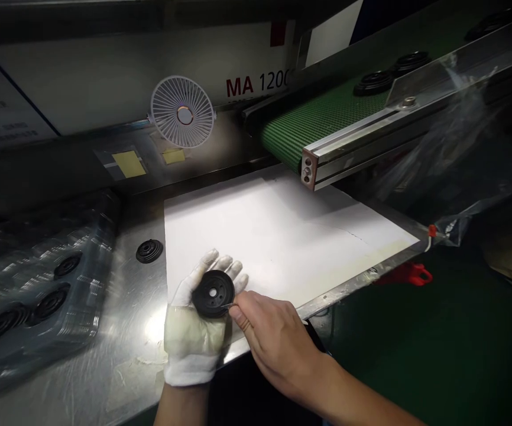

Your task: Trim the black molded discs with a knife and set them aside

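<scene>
My left hand, in a white glove, holds a black round part on its palm. The fingers stretch out behind the part, whose face has a hole in the middle and smaller holes around it. My bare right hand is closed in a pinch at the part's lower right edge. From its fingertips a thin pointed metal tool juts out over the rim; its handle is hidden in the hand. A second black ringed part lies on the metal table, left of the white sheet.
Clear plastic trays with several black parts stand at the left. A green conveyor belt carries more parts at the upper right, its end above the sheet. A small white fan stands behind. A plastic bag hangs at the right.
</scene>
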Available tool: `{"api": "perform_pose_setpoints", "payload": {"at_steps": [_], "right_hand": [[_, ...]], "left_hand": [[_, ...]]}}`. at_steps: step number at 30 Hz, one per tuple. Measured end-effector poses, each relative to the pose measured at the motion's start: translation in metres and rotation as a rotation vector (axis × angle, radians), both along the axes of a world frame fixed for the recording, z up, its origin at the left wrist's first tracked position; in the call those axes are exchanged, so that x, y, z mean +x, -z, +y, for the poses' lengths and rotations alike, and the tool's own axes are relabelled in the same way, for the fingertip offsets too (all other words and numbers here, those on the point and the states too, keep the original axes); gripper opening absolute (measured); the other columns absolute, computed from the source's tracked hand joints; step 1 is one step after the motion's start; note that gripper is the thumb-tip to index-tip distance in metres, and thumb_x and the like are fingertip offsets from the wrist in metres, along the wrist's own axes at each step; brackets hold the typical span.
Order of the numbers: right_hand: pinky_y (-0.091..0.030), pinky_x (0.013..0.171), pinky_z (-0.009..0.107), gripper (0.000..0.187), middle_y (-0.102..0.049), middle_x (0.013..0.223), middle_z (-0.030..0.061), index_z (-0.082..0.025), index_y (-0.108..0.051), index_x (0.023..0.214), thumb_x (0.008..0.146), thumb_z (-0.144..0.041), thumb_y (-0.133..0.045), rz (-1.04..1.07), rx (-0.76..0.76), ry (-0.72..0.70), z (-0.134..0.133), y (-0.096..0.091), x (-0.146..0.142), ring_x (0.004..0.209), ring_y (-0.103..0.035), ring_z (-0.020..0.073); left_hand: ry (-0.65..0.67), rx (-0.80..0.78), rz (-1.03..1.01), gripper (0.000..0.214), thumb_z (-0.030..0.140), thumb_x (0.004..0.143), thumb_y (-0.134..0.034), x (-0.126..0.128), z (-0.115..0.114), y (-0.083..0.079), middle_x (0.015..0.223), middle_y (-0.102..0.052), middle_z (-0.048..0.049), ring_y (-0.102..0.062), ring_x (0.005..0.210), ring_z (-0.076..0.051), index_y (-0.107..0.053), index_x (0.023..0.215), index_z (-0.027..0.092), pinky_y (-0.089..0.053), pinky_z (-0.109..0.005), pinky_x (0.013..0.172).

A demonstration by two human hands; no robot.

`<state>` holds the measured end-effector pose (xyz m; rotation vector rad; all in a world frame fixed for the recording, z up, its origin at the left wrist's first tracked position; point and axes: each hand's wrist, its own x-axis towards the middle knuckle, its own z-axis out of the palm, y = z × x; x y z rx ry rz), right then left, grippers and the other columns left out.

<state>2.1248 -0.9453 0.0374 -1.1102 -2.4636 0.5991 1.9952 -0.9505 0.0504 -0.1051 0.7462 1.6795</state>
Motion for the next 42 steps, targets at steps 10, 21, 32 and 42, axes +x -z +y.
{"api": "perform_pose_setpoints", "payload": {"at_steps": [10,21,32,42], "right_hand": [[-0.028,0.055,0.026,0.026,-0.056,0.072,-0.0002,-0.021,-0.050,0.084,0.099,-0.031,-0.031,-0.037,0.115,0.071,-0.005,0.008,-0.008,0.061,-0.050,0.0138],[-0.029,0.057,0.026,0.028,-0.056,0.073,0.0002,-0.021,-0.051,0.084,0.099,-0.030,-0.030,-0.003,0.128,0.076,-0.005,0.007,-0.006,0.062,-0.049,0.0140],[-0.025,0.055,0.028,0.025,-0.055,0.072,-0.0002,-0.022,-0.049,0.082,0.099,-0.028,-0.031,-0.002,0.139,0.085,-0.018,0.016,-0.014,0.061,-0.049,0.0148],[-0.028,0.057,0.026,0.026,-0.056,0.071,-0.0002,-0.021,-0.050,0.082,0.099,-0.031,-0.032,-0.032,0.121,0.113,-0.010,0.011,-0.006,0.061,-0.049,0.0137]], "left_hand": [[-0.162,0.087,0.018,0.020,0.009,0.076,-0.059,0.002,0.005,-0.001,0.071,-0.055,0.0002,-0.054,0.068,-0.010,-0.061,0.096,0.015,-0.051,-0.028,0.071],[0.026,0.100,0.027,0.032,0.017,0.074,-0.056,-0.007,-0.004,0.002,0.080,-0.062,-0.0076,-0.061,0.078,-0.020,-0.062,0.105,0.013,-0.052,-0.041,0.078],[-0.217,0.099,0.015,0.015,0.010,0.078,-0.058,0.003,0.001,0.005,0.071,-0.056,0.0011,-0.058,0.071,-0.010,-0.062,0.090,0.016,-0.051,-0.035,0.084],[-0.058,0.080,0.026,0.022,0.015,0.075,-0.059,-0.006,-0.007,0.005,0.069,-0.057,-0.0015,-0.057,0.067,-0.013,-0.063,0.096,0.015,-0.053,-0.031,0.071]]}}
